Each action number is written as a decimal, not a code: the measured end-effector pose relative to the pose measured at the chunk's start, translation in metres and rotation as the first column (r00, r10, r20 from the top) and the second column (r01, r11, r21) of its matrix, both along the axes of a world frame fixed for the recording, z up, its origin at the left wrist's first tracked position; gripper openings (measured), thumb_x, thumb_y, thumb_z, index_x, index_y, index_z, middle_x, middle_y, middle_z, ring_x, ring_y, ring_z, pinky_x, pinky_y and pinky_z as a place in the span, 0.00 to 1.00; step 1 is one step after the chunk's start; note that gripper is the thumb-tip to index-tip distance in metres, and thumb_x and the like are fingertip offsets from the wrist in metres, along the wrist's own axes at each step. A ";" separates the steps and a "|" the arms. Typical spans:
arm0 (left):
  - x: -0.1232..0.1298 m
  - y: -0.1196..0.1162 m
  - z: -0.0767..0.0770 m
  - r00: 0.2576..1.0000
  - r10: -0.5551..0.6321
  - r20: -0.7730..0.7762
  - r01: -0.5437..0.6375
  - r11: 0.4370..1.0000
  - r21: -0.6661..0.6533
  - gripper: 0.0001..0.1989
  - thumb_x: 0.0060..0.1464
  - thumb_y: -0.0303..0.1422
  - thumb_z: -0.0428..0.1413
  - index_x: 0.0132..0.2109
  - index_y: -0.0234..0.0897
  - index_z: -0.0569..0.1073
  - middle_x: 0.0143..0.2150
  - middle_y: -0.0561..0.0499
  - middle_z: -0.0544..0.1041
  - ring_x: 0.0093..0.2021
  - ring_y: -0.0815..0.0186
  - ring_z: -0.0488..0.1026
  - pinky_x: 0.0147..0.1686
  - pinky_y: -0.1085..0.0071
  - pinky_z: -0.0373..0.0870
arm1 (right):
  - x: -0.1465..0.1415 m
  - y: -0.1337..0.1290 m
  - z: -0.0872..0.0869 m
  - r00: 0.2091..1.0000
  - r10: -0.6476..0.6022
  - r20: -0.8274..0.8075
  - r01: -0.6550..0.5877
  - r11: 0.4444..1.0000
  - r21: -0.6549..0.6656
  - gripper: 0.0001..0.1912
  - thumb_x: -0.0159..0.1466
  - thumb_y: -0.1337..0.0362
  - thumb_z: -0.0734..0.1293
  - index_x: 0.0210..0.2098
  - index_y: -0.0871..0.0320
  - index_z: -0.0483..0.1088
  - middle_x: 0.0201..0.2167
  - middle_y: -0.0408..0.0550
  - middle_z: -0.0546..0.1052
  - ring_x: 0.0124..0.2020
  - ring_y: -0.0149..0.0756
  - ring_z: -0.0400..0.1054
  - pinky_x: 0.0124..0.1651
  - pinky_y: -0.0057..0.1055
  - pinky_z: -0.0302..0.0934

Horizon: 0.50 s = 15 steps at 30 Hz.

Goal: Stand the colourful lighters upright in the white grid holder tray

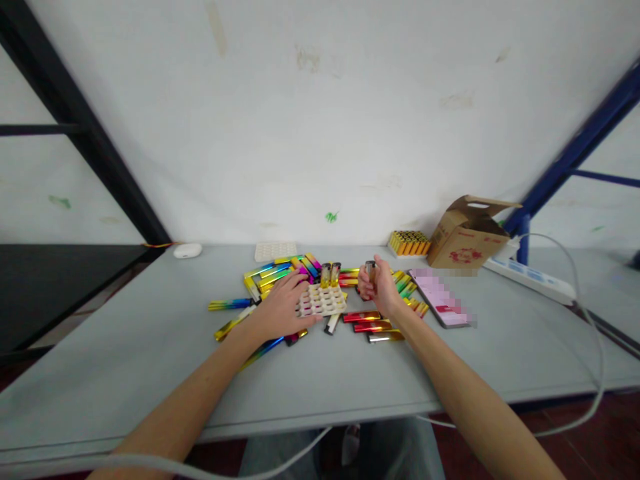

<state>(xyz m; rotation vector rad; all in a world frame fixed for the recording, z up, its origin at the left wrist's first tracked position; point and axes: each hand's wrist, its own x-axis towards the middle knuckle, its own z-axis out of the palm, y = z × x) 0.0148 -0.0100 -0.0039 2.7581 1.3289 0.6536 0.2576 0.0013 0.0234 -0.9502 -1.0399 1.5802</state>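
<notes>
On the counter [300, 393], the pale perforated tray [327, 305] is held along its left side by the left hand [287, 307], with the thumb laid at the near edge. Two upright lighters [331, 275] are seated at its far edge. Just to the right, a single lighter [370, 269] is clasped in the grip of the right hand [381, 288], roughly upright, its metal top left exposed above the fingers.

The held lighter can be judged light and stiff, with a smooth body that could be slippery; it is best taken by the middle of its sides, so that the top is kept free of pressure. The tray is probably thin, light plastic, easily tipped or slid, and is better steadied by its rim than by the perforated middle. Around it, multicoloured lighters [274, 275] are scattered in overlapping layers, where neighbours may easily be dislodged. Red lighters [362, 317] are laid flatter and more apart, so their sides are more easily reached.
</notes>
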 end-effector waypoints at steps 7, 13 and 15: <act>-0.001 0.001 -0.001 1.000 -0.004 0.022 0.004 1.000 0.000 0.32 0.47 0.51 0.58 0.52 0.32 0.72 0.59 0.33 0.68 0.62 0.43 0.61 0.60 0.47 0.61 | 0.001 0.005 -0.002 1.000 0.003 -0.020 -0.004 0.999 -0.034 0.22 0.61 0.48 0.53 0.17 0.54 0.48 0.12 0.33 0.45 0.13 0.23 0.35 0.15 0.22 0.33; 0.000 0.001 0.000 1.000 -0.009 0.016 0.010 1.000 -0.005 0.31 0.48 0.51 0.58 0.51 0.31 0.72 0.58 0.33 0.68 0.61 0.44 0.62 0.60 0.47 0.61 | -0.002 0.006 0.001 1.000 -0.018 -0.021 0.016 0.997 -0.078 0.18 0.60 0.54 0.50 0.18 0.54 0.49 0.11 0.33 0.45 0.12 0.24 0.34 0.14 0.21 0.32; 0.000 0.001 0.000 1.000 -0.005 0.006 0.005 1.000 -0.001 0.32 0.48 0.51 0.58 0.52 0.31 0.72 0.59 0.32 0.67 0.61 0.44 0.62 0.61 0.48 0.61 | -0.002 0.006 0.002 0.999 -0.024 -0.022 0.023 0.997 -0.077 0.17 0.60 0.55 0.50 0.18 0.54 0.49 0.12 0.33 0.45 0.12 0.23 0.34 0.14 0.21 0.31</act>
